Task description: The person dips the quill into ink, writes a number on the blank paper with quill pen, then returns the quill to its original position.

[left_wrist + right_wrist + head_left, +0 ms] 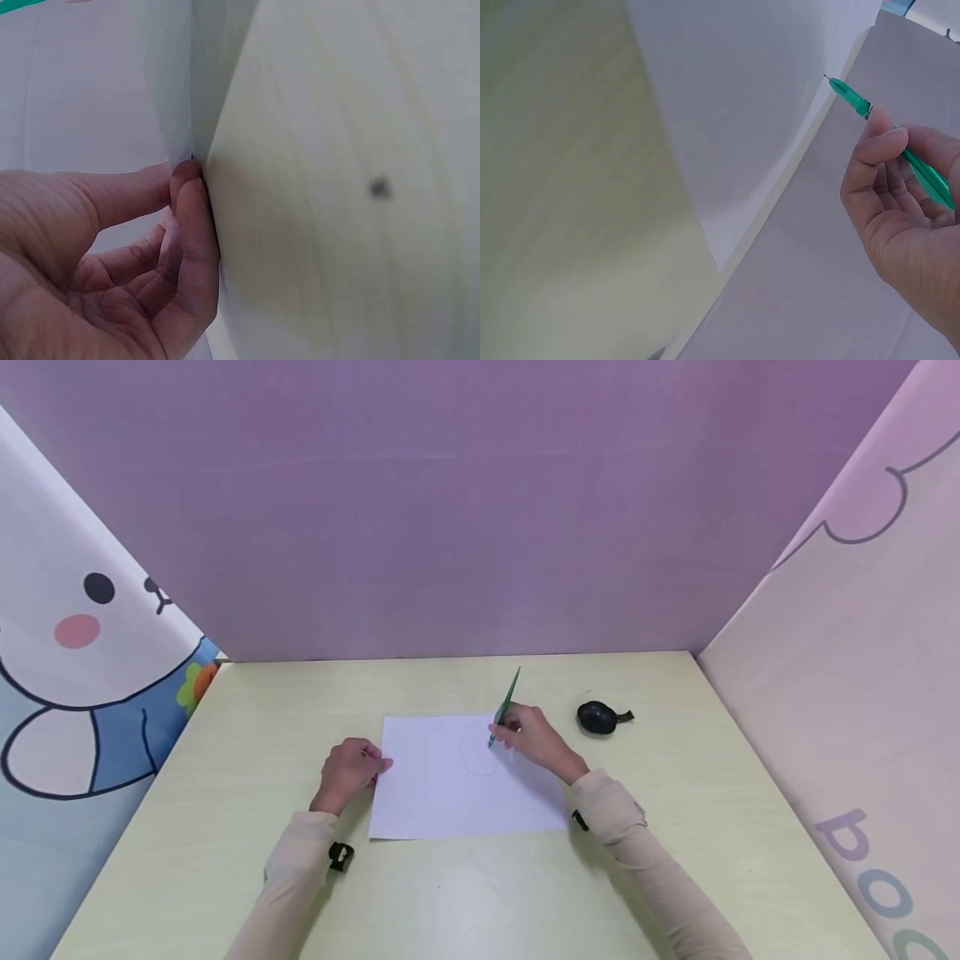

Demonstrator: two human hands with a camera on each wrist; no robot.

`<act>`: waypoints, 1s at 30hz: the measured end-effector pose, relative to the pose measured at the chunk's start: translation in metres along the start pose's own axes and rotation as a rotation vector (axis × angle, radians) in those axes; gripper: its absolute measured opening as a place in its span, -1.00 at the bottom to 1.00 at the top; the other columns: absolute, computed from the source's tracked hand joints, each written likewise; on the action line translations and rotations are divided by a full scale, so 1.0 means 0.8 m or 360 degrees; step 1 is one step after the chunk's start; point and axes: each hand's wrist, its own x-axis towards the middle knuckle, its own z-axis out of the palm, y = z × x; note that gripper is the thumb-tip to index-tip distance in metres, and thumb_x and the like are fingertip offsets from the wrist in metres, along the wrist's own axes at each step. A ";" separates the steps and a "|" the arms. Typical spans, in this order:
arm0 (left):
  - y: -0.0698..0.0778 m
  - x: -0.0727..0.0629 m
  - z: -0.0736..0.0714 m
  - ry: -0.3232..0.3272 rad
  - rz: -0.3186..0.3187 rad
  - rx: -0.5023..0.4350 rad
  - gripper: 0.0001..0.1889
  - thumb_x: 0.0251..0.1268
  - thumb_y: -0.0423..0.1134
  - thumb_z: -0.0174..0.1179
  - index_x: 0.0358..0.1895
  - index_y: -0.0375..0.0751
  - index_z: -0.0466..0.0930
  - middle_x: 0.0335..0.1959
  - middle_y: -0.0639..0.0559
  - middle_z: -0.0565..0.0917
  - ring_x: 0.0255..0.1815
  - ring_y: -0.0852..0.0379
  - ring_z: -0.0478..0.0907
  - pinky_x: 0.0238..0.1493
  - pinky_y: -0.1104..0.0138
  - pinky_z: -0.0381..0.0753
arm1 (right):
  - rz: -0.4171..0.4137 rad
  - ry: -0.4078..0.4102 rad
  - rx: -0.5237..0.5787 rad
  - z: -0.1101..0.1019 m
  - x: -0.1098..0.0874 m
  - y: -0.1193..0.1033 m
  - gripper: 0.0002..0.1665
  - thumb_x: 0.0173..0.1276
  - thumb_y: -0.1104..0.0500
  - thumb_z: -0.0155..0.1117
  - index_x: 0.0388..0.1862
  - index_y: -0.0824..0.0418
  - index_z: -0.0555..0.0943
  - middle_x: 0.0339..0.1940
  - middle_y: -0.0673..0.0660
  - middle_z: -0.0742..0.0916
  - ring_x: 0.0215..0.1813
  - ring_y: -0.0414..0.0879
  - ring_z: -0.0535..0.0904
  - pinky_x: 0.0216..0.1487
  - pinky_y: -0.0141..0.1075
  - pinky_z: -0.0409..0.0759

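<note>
The back of the scene is filled by a plain purple backdrop (465, 518). Below it, a pale wooden table (465, 902) is spread, flanked by a left panel (45, 860) printed with a cartoon animal and a right panel (862, 652) marked with a scalloped outline and tilted letters. From the near side, the table is crossed by two beige sleeves (660, 885).

A white sheet of paper (420, 802) is laid flat near the middle of the table. Its left edge is pinched between the thumb and fingertips of the left hand (351, 770), whose other fingers are curled inward. The right hand (538, 737) is placed over the upper right part of the sheet, and a green pen (507, 697) is gripped narrowly between its thumb and fingers, tilted with its point downward (whether the paper is touched by that point cannot be told).

To the right of the sheet, apart from the right hand, a rounded black object (597, 717) with a short tab is seen. On the paper, beside the pen's point, a faint drawn loop (477, 752) is shown.
</note>
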 end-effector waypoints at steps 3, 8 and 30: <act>0.001 0.000 0.001 0.0002 0.0002 0.0000 -0.78 0.35 -0.22 0.38 -0.20 -0.35 0.68 -0.49 -0.06 0.73 -0.52 0.10 0.63 -0.39 0.26 0.47 | 0.0018 0.0000 -0.0006 0.000 0.001 0.000 -0.88 0.53 0.27 0.31 -0.18 0.35 0.66 -0.32 0.30 0.77 -0.34 0.05 0.69 -0.38 -0.39 0.59; 0.001 0.001 0.001 0.0009 0.0012 -0.0007 -0.79 0.34 -0.22 0.38 -0.21 -0.34 0.68 -0.49 -0.05 0.73 -0.52 0.11 0.63 -0.39 0.26 0.47 | 0.0024 0.0002 -0.0003 0.000 0.002 -0.001 -0.88 0.54 0.27 0.30 -0.17 0.35 0.66 -0.33 0.28 0.77 -0.34 0.06 0.69 -0.38 -0.38 0.61; 0.003 0.001 0.003 0.0002 0.0018 0.0013 -0.78 0.34 -0.19 0.38 -0.22 -0.33 0.68 -0.49 -0.04 0.73 -0.53 0.11 0.63 -0.37 0.25 0.46 | -0.0046 -0.0017 0.0030 0.003 0.011 0.003 -0.90 0.52 0.32 0.30 -0.19 0.37 0.66 -0.33 0.33 0.78 -0.31 0.19 0.72 -0.39 -0.38 0.61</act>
